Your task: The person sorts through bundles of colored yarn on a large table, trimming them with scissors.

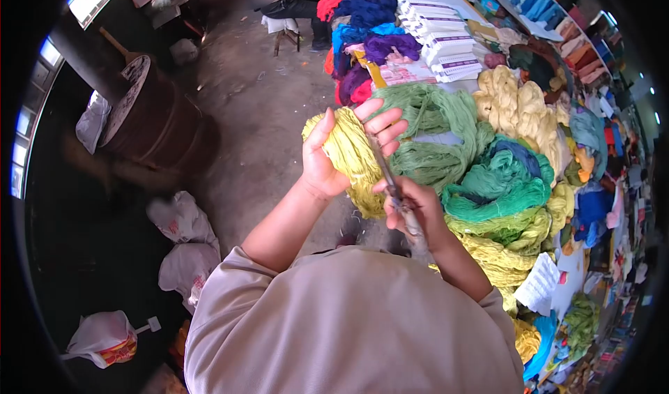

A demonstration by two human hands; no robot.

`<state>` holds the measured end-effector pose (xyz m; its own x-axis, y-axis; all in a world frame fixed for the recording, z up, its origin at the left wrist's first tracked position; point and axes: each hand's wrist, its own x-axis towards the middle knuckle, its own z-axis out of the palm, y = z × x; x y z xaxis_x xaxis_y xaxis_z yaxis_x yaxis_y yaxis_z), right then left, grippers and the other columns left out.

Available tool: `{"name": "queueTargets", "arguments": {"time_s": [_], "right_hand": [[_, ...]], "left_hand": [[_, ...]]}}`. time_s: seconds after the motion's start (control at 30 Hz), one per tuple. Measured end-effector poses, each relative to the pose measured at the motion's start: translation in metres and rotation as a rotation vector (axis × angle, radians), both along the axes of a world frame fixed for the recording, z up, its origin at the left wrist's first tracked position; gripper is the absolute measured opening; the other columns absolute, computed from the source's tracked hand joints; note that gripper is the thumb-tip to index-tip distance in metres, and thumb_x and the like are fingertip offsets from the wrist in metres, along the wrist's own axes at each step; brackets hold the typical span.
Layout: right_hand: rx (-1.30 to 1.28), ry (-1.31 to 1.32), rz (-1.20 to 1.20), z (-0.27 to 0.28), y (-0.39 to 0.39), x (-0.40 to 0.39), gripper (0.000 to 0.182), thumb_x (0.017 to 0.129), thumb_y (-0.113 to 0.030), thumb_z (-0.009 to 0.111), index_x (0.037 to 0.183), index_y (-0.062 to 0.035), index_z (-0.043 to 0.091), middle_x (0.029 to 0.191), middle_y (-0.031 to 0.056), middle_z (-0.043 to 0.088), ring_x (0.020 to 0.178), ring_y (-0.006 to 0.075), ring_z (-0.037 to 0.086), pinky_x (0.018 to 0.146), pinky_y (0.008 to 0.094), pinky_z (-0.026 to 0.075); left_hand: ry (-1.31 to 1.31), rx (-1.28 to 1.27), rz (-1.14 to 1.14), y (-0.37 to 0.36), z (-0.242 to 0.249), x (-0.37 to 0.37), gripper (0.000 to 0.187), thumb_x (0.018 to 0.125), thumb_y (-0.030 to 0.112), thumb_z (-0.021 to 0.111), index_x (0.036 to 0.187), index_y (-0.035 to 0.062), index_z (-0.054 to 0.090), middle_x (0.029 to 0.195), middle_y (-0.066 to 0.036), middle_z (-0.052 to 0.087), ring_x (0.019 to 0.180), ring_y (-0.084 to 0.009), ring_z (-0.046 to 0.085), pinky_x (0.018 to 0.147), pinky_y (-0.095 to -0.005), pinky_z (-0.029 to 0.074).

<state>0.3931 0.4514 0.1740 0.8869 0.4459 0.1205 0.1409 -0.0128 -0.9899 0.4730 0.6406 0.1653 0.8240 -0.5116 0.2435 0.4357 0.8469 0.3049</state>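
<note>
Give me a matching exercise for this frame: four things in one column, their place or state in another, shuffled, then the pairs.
Things:
1. yellow-green yarn skein
2. scissors
3. brown barrel
4. white paper packets

Places or states:
A. stacked on the table beyond the yarn
B. gripped in the left hand
C. standing on the floor at the left
D. held in the right hand

Pairs: 1-B, 2-D, 3-C, 4-A
</note>
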Motion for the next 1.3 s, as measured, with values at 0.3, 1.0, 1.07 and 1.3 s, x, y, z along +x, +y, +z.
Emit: {"name": "queueTargets", "arguments": {"time_s": [0.3,1.0,1.07,1.3], "right_hand": [[0.045,-0.101,-0.426,-0.005,0.011,0.045,0.051,0.083,-0.004,0.076,0.128,-0.0035,0.052,0.102,0.0055,0.068,0.089,0.0120,0.063,0.082,0.0285,0.050],[0.425,0.233,0.024,0.016,-0.069,-0.003,0.077,0.076,-0.007,0.076,0.142,0.0013,0.037,0.108,0.0176,0.067,0.098,0.0218,0.063,0.089,0.0359,0.046],[0.311,-0.084,-0.210,-0.007,-0.036,0.019,0.085,0.075,-0.008,0.077,0.147,-0.0030,0.033,0.128,0.0167,0.059,0.124,0.0259,0.052,0.106,0.0406,0.035],[0.343,-0.099,-0.313,-0.039,-0.002,0.040,0.082,0.072,-0.007,0.079,0.144,-0.0048,0.040,0.129,0.0070,0.053,0.113,0.0174,0.053,0.101,0.0346,0.041]], "left_hand": [[-0.272,0.101,-0.181,-0.010,-0.017,0.009,0.059,0.091,0.049,0.053,0.130,0.0062,0.063,0.163,-0.017,0.013,0.142,-0.0346,0.033,0.116,-0.0498,0.028],[-0.903,1.009,0.450,0.030,0.020,0.027,0.082,0.093,0.049,0.060,0.153,0.0018,0.029,0.157,-0.016,0.033,0.145,-0.0261,0.030,0.117,-0.0413,0.025],[-1.283,1.210,0.588,0.014,0.025,0.028,0.099,0.086,0.069,0.056,0.153,0.0019,0.028,0.158,-0.020,0.028,0.146,-0.0343,0.029,0.117,-0.0438,0.026],[-1.941,1.711,1.444,0.020,0.039,0.038,0.056,0.090,0.041,0.066,0.136,0.0111,0.058,0.154,-0.013,0.038,0.142,-0.0316,0.035,0.113,-0.0445,0.036]]}}
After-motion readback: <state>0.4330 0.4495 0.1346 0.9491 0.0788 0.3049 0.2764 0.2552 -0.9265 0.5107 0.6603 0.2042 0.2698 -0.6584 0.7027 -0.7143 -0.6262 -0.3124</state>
